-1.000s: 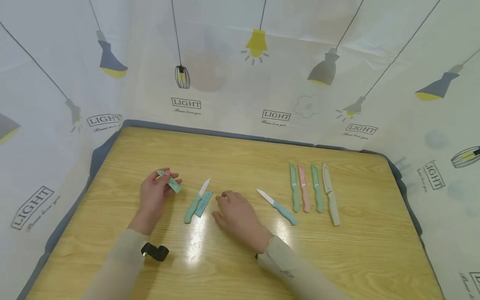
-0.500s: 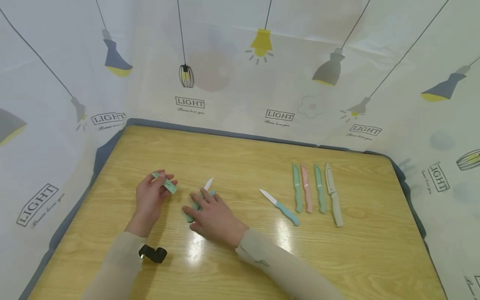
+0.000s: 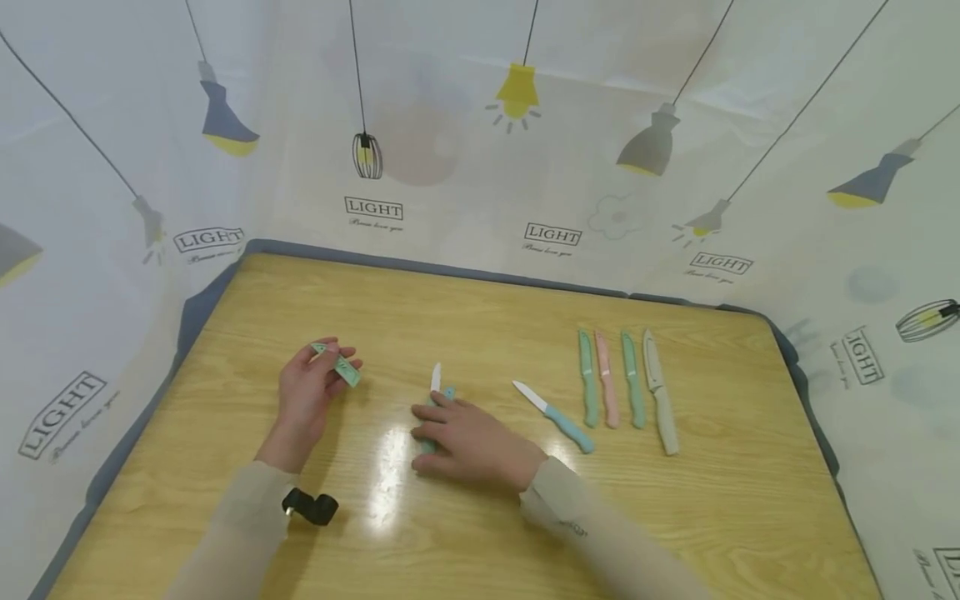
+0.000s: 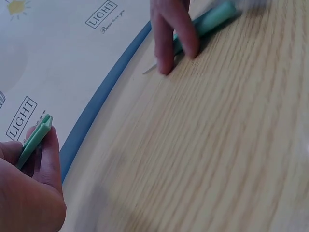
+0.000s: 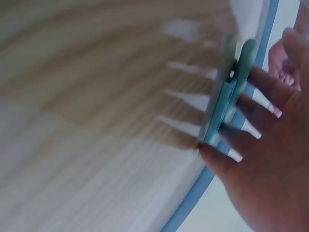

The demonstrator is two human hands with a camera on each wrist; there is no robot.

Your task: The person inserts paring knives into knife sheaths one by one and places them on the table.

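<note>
My left hand [image 3: 302,400] pinches an empty green knife sheath [image 3: 346,371] between thumb and fingers, above the table; its slot end shows in the left wrist view. Over the middle of the table, my right hand [image 3: 480,442] lies across a green-handled knife [image 3: 436,377] and a blue knife sheath [image 3: 449,392]. In the right wrist view the spread, fairly straight fingers touch this pair, with the blue sheath [image 5: 221,108] alongside the green handle [image 5: 247,55]. The knife's white blade points to the far edge. Right of this hand lies a bare blue-handled knife [image 3: 567,427].
On the right, a row of sheathed knives lies side by side: a green one [image 3: 587,383], a pink one [image 3: 607,385], another green one [image 3: 633,383] and a larger beige one [image 3: 662,400]. Patterned cloth walls [image 3: 465,167] surround the wooden table [image 3: 465,300].
My right hand reached left over the green-handled knife and blue sheath, then drew both to the right across the table. The left hand keeps its hold on the green sheath, nearly still.
</note>
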